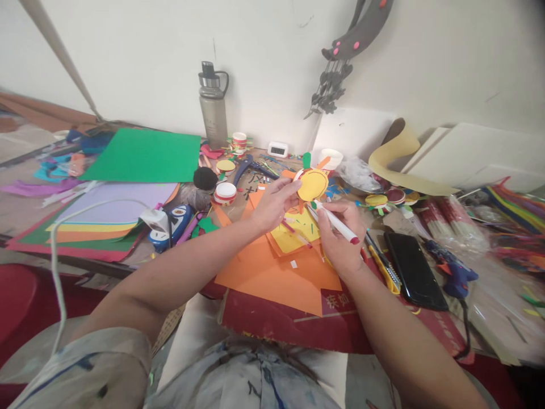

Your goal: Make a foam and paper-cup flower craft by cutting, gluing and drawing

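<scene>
My left hand [279, 201] is closed on the edge of a round yellow paper craft [313, 184], which has orange and green paper tabs sticking out around it. A line runs along the craft's rim. In my right hand [340, 233] is a white marker pen [340, 224] with a red end, its tip pointing up and left at the craft's lower edge. Whether the tip touches the paper I cannot tell. Beneath both hands lie yellow paper [293, 236] with small scraps and larger orange sheets [272, 284].
A grey bottle [214, 113] stands by the wall, near a white digital clock [278, 149]. Coloured sheets [145, 153] lie at left beside a blue power strip [172, 227]. At right are a yellow cutter [385, 264], a black phone [413, 270] and a blue glue gun [457, 272].
</scene>
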`<state>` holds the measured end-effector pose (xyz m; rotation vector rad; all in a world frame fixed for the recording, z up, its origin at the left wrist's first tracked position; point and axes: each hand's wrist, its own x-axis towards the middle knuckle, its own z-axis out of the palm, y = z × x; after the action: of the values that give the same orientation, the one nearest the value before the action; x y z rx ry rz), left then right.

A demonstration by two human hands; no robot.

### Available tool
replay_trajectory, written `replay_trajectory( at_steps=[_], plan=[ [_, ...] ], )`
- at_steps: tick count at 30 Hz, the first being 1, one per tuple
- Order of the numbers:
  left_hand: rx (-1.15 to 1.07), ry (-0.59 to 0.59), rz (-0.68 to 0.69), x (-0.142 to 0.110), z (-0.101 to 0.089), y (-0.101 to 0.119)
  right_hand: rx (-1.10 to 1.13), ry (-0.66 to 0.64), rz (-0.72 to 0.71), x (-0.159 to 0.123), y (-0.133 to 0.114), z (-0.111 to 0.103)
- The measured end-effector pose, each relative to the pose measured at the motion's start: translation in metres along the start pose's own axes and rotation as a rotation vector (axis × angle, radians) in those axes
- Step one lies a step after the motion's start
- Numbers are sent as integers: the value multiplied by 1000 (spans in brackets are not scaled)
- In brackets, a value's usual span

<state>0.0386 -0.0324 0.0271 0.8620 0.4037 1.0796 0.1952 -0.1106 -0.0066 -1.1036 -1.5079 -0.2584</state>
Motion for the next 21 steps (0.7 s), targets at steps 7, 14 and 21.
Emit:
replay_trajectory(
  at_steps=[7, 14, 21],
  plan=[
    [28, -50, 18, 0, -1, -1, 18, -8, -22, -2, 1, 1],
    [71, -49, 41, 0, -3, -5, 32, 3, -51, 1, -3, 2],
    [116, -61, 18, -1, -2, -6, -1, -12, -45, 1, -5, 1]
  ],
)
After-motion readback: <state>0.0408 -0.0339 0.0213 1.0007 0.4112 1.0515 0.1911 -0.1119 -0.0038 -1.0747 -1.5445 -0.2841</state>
